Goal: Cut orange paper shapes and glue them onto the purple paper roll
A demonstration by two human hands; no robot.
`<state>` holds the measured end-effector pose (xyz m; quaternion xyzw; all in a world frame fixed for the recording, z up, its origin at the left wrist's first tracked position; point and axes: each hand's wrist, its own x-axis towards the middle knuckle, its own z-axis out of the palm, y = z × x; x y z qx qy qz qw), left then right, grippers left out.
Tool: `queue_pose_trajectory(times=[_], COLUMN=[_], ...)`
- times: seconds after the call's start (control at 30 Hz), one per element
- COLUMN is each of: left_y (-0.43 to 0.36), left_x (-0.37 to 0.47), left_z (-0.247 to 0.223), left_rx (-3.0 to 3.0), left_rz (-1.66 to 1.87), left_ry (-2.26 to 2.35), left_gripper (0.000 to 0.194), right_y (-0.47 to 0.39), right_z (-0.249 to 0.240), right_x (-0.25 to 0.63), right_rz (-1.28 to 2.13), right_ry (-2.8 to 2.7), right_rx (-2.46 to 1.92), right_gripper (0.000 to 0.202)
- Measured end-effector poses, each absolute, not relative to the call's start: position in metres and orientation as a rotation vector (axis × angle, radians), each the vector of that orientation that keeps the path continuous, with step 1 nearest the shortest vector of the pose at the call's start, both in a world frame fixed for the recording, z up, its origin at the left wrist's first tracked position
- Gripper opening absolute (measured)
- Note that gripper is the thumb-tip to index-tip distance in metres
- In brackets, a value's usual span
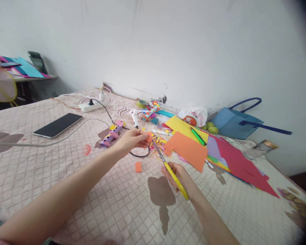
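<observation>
"While the right hand (183, 175) wraps around the handle of the yellow scissors (171, 173), what sits just past it?"

"A loose orange rectangle (138, 167), flat on the quilted cover (112, 194)."

"And the left hand (133, 140)?"

"It pinches a small orange piece (149, 137) between thumb and fingers, right by the tips of the scissors; whether they touch the piece, one cannot tell."

"Farther on?"

"To the right, a large orange sheet (188, 149), with coloured scraps (159, 143) beside it; to the left, a purple tube (113, 135) with pink and yellow bits. Behind these come a white glue gun (134, 117), a white power strip (90, 107) and, last, the pale wall (142, 51)"
</observation>
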<state>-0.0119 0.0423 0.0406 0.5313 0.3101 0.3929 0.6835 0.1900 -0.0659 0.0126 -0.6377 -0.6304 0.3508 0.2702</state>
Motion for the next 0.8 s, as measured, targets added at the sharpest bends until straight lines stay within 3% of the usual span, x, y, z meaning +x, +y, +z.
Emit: queue_pose_trajectory(times=[0.8], left_y=[0.0383], left_x=[-0.009], left_z=[0.0426], left_rx=[1.188], left_rz=[0.86], left_ry=[0.69], left_gripper=[0.021], right_y=[-0.0662], right_z=[0.0114], right_x=[0.1842], right_rz=[1.059], right_ry=[-1.606], right_rx=[-1.723], right_gripper=[0.034])
